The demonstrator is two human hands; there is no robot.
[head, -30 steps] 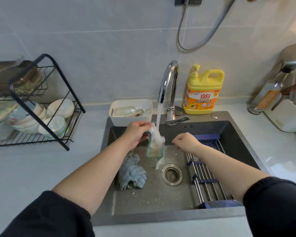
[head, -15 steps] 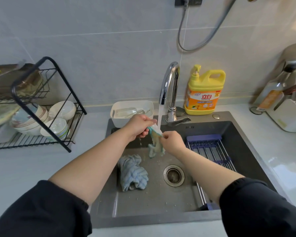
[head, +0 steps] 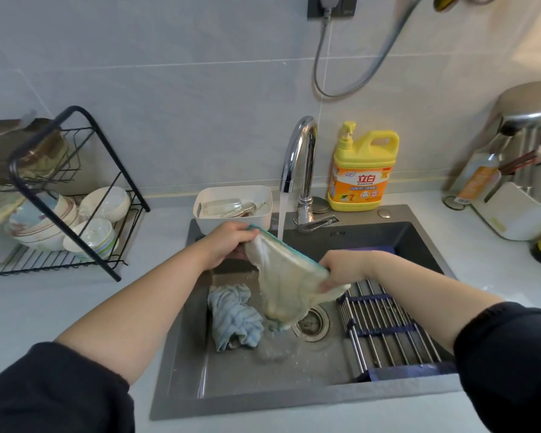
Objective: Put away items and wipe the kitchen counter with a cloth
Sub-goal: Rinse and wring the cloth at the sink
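A wet cream cloth with a teal edge [head: 286,284] hangs spread over the dark sink [head: 313,398], under water running from the chrome faucet [head: 300,157]. My left hand [head: 228,243] grips the cloth's upper left corner. My right hand [head: 341,268] pinches its right edge. A crumpled blue striped cloth [head: 233,317] lies on the sink floor, left of the drain [head: 310,323].
A steel roll-up rack [head: 384,326] covers the sink's right side. A white tub [head: 231,207] and a yellow detergent bottle [head: 361,171] stand behind the sink. A black dish rack with bowls [head: 69,214] sits on the left counter; a utensil holder [head: 519,210] on the right.
The cloth was bunched small between both hands; now my right hand has pulled away to the right and the cloth is stretched open under the water.
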